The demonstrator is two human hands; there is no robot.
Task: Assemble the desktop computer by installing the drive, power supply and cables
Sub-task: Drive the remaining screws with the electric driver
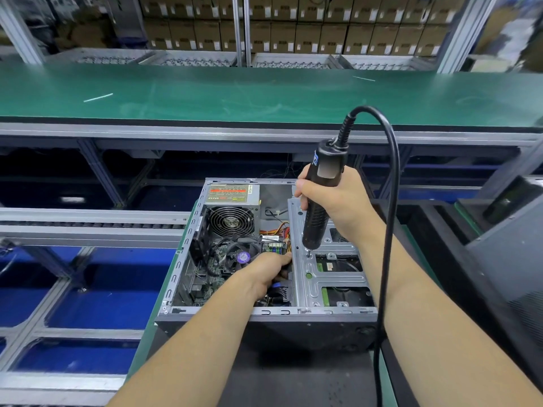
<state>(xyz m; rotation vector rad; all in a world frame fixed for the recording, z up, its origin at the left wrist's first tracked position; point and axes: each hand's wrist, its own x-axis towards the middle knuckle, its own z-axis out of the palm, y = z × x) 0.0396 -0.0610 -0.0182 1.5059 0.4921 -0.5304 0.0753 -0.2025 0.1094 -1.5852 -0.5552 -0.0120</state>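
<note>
Open case [266,314] lies on its side at centre frame, on a green tabletop [164,292]. Power supply [232,195] seated in the case's 11 o'clock corner, fan grille up. Metal drive bracket [314,277] spans the case's 3 o'clock half; green board edges show through its cut-outs.

Right hand [335,201] wrapped around a black electric screwdriver [318,201], held near upright, its tip down on a screw [308,255] at the bracket's 9 o'clock edge. Its cord [392,177] loops up and over, then drops toward 6 o'clock.

Left hand [269,270] reaches into the case just beside the bracket, fingers curled at the cables [279,284] there; cannot tell whether this grip holds anything. Coloured wires [282,230] lie between power supply and bracket.

Green conveyor [264,95] at 12 o'clock, stacked boxes [293,24] beyond.
</note>
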